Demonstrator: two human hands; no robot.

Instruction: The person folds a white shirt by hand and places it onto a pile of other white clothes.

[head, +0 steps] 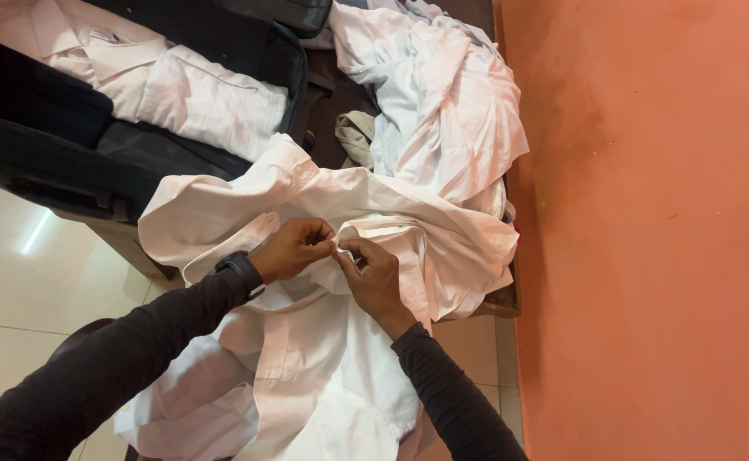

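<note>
A white shirt (pixel 323 367) lies spread in front of me, its collar end on a dark wooden table and its body hanging down toward me. My left hand (pixel 293 249), with a black watch on the wrist, pinches the shirt's front edge near the collar. My right hand (pixel 373 275) pinches the same spot from the other side, fingertips of both hands meeting. Both arms wear dark long sleeves.
A black open suitcase (pixel 41 162) at upper left holds folded white shirts (pixel 178 90). A heap of crumpled white and pale blue shirts (pixel 442 102) lies on the table behind. An orange wall (pixel 647 230) fills the right side. Pale floor tiles (pixel 33 290) show at the left.
</note>
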